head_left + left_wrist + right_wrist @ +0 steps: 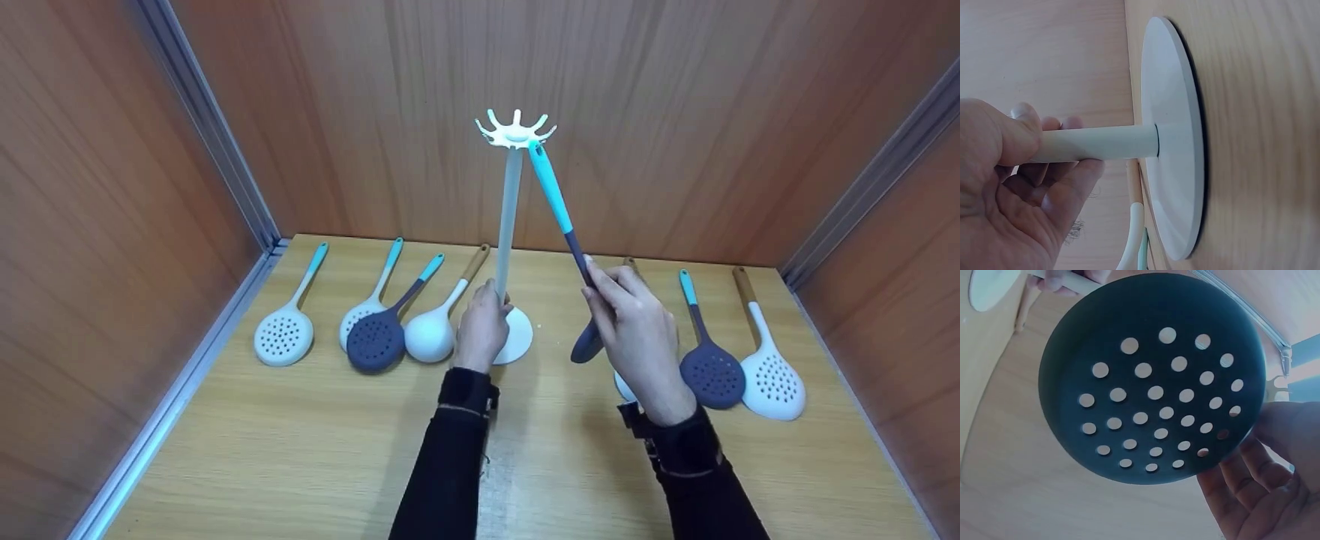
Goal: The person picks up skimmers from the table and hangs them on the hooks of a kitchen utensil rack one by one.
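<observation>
A white utensil stand (511,217) rises upright from a round base, with a ring of curved hooks (516,135) on top. My left hand (481,328) grips its post low down, fingers and thumb around it just over the base (1174,191). My right hand (637,334) holds a dark skimmer (551,187) with a turquoise handle, gripping it low, toward the head. The handle points up, and its end overlaps a right-hand hook in the head view. In the right wrist view, the skimmer's perforated head (1145,382) fills the middle, with my fingers at its edge.
On the table's left lie a white skimmer (283,335), a second white skimmer (352,319) under a dark one (376,341), and a white ladle (429,336). A dark skimmer (712,375) and a white skimmer (774,384) lie right. Wooden panels (360,120) enclose the table.
</observation>
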`<state>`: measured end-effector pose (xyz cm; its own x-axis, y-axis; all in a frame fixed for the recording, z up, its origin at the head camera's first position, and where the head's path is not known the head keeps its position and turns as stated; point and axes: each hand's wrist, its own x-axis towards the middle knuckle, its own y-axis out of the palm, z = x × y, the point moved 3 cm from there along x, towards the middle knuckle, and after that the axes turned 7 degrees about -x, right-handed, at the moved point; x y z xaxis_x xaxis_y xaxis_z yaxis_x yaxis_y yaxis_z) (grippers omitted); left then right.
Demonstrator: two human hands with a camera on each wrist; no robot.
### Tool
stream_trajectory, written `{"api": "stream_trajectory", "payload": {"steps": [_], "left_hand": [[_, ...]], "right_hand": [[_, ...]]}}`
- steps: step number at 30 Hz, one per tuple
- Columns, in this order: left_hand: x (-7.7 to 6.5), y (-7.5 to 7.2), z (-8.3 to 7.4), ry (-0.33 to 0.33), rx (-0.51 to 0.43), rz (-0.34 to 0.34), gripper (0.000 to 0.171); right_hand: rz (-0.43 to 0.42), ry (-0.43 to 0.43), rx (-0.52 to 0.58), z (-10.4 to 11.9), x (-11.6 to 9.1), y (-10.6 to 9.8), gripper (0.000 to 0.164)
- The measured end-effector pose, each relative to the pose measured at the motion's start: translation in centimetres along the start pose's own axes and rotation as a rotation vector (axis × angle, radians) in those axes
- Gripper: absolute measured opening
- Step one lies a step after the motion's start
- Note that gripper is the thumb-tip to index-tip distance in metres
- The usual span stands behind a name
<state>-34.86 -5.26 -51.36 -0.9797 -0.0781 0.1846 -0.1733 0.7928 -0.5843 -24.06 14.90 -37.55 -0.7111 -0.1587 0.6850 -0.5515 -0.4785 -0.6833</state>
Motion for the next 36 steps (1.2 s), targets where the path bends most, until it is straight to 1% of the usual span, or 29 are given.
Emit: {"api": "stream_trajectory", "payload": {"steps": [6,10,16,21,24,28,33,36], "left_hand": [[0.0,-0.1,0.1,-0.006,-0.024,0.016,0.009],[0.0,-0.2,0.3,-0.002,-0.041,0.019,0.010],[0.1,-0.2,0.6,-0.021,-0.052,0.025,0.009],[0.2,-0.3,0.6,-0.028,-0.054,0.024,0.010],[0.2,-0.5,0.5,-0.001,-0.051,0.016,0.010],[0.2,-0.6,0.5,0.031,-0.049,0.015,0.011],[0.2,-0.7,0.6,0.026,-0.061,0.026,0.011],[0.2,-0.7,0.6,0.026,-0.071,0.028,0.010]], "right_hand": [[0.052,0.029,0.015,0.1,0.4,0.6,0.035],[0.105,0.044,0.013,0.2,0.9,1.1,0.030],[0.179,0.059,0.006,0.2,1.6,2.0,0.029],[0.226,0.070,0.036,-0.1,2.3,2.9,0.031],[0.246,0.073,0.075,-0.2,2.7,3.6,0.032],[0.264,0.079,0.115,-0.2,3.1,4.6,0.030],[0.277,0.101,0.131,-0.3,3.6,5.5,0.027],[0.269,0.114,0.140,-0.5,3.8,6.0,0.027]]}}
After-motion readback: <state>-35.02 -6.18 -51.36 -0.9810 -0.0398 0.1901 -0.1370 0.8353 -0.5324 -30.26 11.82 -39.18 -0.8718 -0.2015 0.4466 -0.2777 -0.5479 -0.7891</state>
